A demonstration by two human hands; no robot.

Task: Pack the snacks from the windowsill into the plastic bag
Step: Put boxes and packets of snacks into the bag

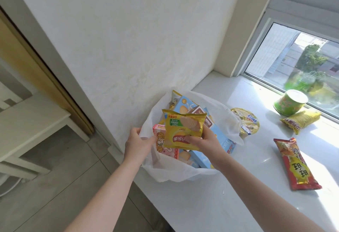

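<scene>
Plastic bag (183, 174): white, sat on windowsill (220, 204), mouth wide open.
L hand (139, 143): fingers clamped on bag's near-left rim.
R hand (207, 143): gripped yellow chip pkt (183, 129) by its lower edge, held over bag mouth.
Inside bag: blue boxes (184, 104), pink box (158, 130), brown box (208, 121).
Right of bag, on sill: yellow noodle bowl (246, 121) just beside bag; red pkt (297, 165) apart from it; green cup (289, 102) & yellow ridged pkt (300, 119) farther off, by window glass.
</scene>
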